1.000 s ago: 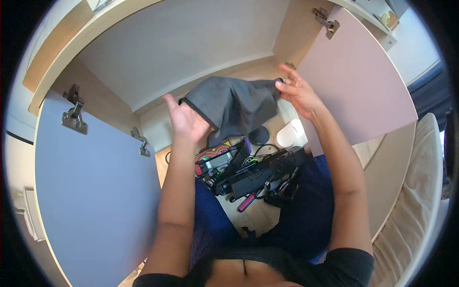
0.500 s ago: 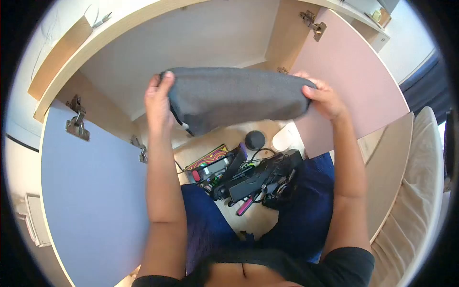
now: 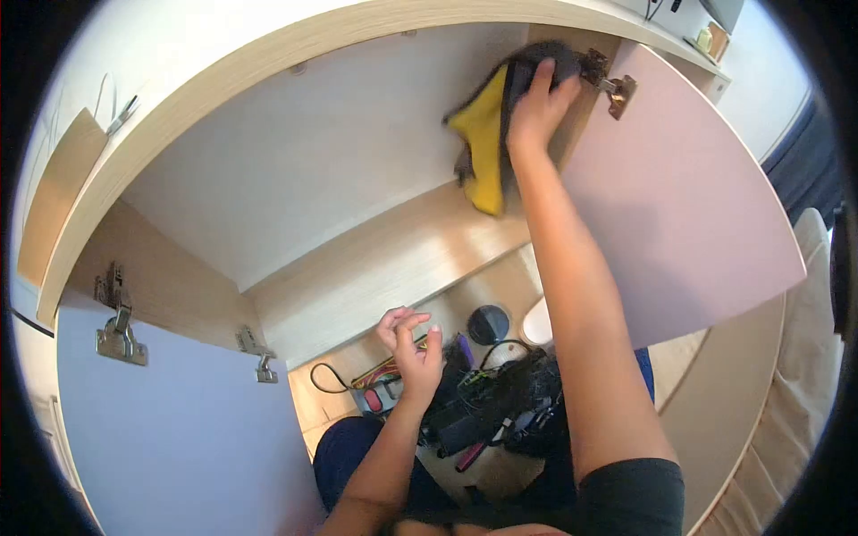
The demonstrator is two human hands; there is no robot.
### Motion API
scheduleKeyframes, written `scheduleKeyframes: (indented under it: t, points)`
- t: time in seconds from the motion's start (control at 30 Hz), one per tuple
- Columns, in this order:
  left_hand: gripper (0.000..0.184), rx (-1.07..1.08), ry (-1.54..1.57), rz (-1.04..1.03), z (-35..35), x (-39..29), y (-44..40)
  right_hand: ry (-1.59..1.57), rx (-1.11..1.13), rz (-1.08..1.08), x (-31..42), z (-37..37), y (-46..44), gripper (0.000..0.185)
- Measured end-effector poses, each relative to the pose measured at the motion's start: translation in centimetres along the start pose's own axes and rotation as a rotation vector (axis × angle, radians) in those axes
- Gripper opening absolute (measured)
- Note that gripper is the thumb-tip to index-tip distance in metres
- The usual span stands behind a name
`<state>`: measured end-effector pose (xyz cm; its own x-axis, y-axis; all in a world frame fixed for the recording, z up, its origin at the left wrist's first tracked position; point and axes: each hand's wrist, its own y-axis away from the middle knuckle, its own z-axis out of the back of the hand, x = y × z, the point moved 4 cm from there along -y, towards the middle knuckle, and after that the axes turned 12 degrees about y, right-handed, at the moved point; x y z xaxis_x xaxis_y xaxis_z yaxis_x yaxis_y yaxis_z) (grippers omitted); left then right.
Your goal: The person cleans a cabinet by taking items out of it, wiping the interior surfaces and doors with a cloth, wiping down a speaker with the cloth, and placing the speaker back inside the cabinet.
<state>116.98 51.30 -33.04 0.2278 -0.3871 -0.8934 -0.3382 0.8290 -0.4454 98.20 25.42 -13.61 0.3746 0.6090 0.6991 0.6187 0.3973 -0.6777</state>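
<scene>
My right hand (image 3: 541, 112) reaches up into the cabinet near its right side wall and grips a grey-and-yellow cloth (image 3: 487, 129) with dark edging. The cloth hangs folded and a little blurred, its yellow side facing left and its lower tip close above the cabinet's bottom board. Lower down, my left hand (image 3: 416, 353) hovers in front of that board with its fingers loosely bent and apart, holding nothing. Beneath it lies a pile of black cords and electrical items (image 3: 492, 397) on the floor between my legs.
The blue cabinet door (image 3: 179, 420) stands open at left, the pink door (image 3: 688, 205) at right. A dark round object (image 3: 489, 324) and a white object (image 3: 538, 323) sit behind the pile. Pale fabric (image 3: 786, 384) hangs at far right.
Both hands were holding the grey folded cloth stretched in front of the cabinet. My left hand has let go and dropped lower; my right hand has carried the cloth inside, up and right.
</scene>
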Motion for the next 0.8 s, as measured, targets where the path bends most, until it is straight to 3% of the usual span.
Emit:
scheduleKeyframes:
  t: [0.13,0.2,0.23,0.33,0.4,0.47,0.53,0.63,0.67,0.7,0.77,0.8]
  points:
    - [0.023,-0.050,-0.045,-0.045,1.1,0.8,-1.0,-0.251,-0.177,-0.044,-2.9,-8.3,-5.6,0.038]
    - [0.022,-0.100,0.037,0.021,1.5,1.2,-0.9,-0.086,-0.361,0.192,-3.3,-10.6,-6.8,0.033]
    - [0.022,-0.095,0.049,0.009,1.5,0.9,-1.1,-0.093,-0.352,0.182,-3.9,-10.7,-6.4,0.033]
    - [0.017,-0.116,0.068,0.015,1.5,0.6,-1.3,-0.295,0.024,0.156,-2.7,-12.9,-3.6,0.035]
    - [0.016,-0.130,0.046,0.026,1.6,1.0,-1.3,-0.680,-0.052,-0.151,4.9,-12.5,2.7,0.032]
    - [0.019,-0.135,0.051,0.026,1.7,1.5,-1.3,-0.018,0.101,0.279,11.2,-10.6,7.3,0.028]
    - [0.018,-0.117,-0.002,-0.012,2.2,1.7,-1.7,0.215,0.452,0.684,12.2,-13.0,13.1,0.026]
    - [0.019,-0.105,-0.012,-0.017,2.7,1.7,-2.2,0.093,0.332,0.657,10.0,-13.7,14.4,0.017]
    - [0.020,-0.122,0.022,-0.001,3.3,1.8,-2.7,0.103,0.337,0.459,8.3,-13.9,12.5,0.017]
    - [0.020,-0.132,0.014,0.000,3.8,1.7,-3.3,0.217,0.091,0.505,6.9,-12.8,11.8,0.023]
    - [0.025,-0.157,0.028,-0.034,4.6,1.0,-4.5,0.270,-0.031,0.247,5.2,-12.4,10.8,0.032]
    - [0.025,-0.163,0.020,-0.036,5.0,0.7,-5.0,0.262,-0.027,0.241,6.0,-12.7,11.1,0.032]
